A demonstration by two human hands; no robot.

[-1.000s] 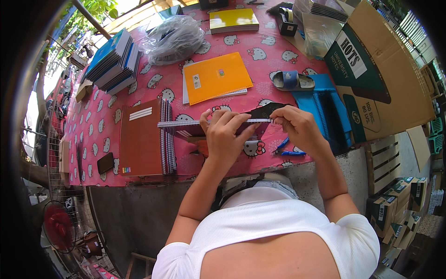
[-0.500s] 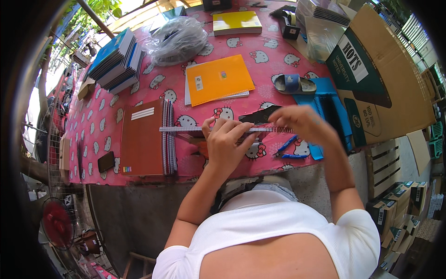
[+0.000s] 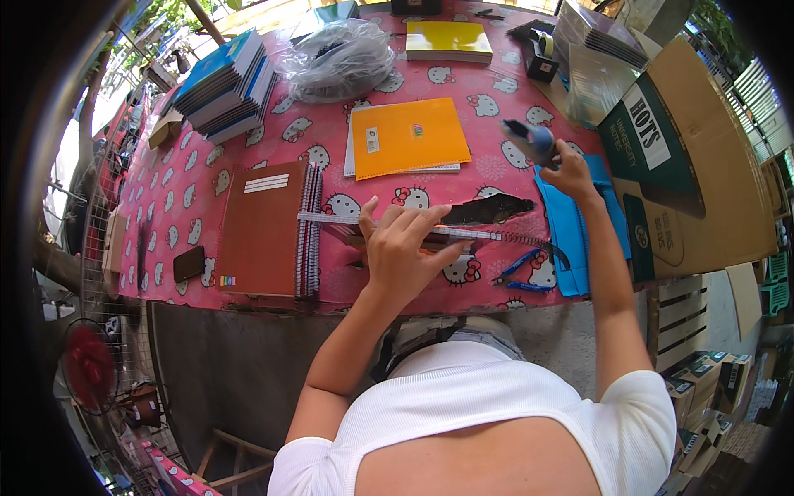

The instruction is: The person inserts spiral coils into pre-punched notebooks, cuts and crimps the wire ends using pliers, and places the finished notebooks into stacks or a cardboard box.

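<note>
**Left hand on the notebook, right hand on a sandal**

So on my feed the left hand (image 3: 403, 248) has a slim white-paged notebook (image 3: 347, 219) standing on its edge at the near side of the table, spine side up. Fingers are fanned out over the far side, thumb on the near side, notebook held between them. A thin dark spiral coil (image 3: 538, 241) pokes out past the notebook's right end and droops toward the table.

The right hand (image 3: 571, 172) is off to the right, closed around one end of a blue-and-grey slide sandal (image 3: 539, 142). It's tilted and a bit blurry from here, so I can't make out every finger.

Under the coil there's a pair of blue-handled pliers (image 3: 532, 287), handles splayed, with bright blue flat covers (image 3: 562, 227) just to the right. A big brown cardboard box (image 3: 719, 132) stands beyond those.

Left of the notebook I've got a stack of reddish-brown spiral notebooks (image 3: 265, 240), with a dark phone (image 3: 188, 264) beside it. Farther back, an orange notebook (image 3: 413, 136) lies over a white one, all on a pink cartoon-print tablecloth (image 3: 273, 153). There's a ragged black patch (image 3: 492, 211) right behind the notebook; can't tell what it is.
</note>
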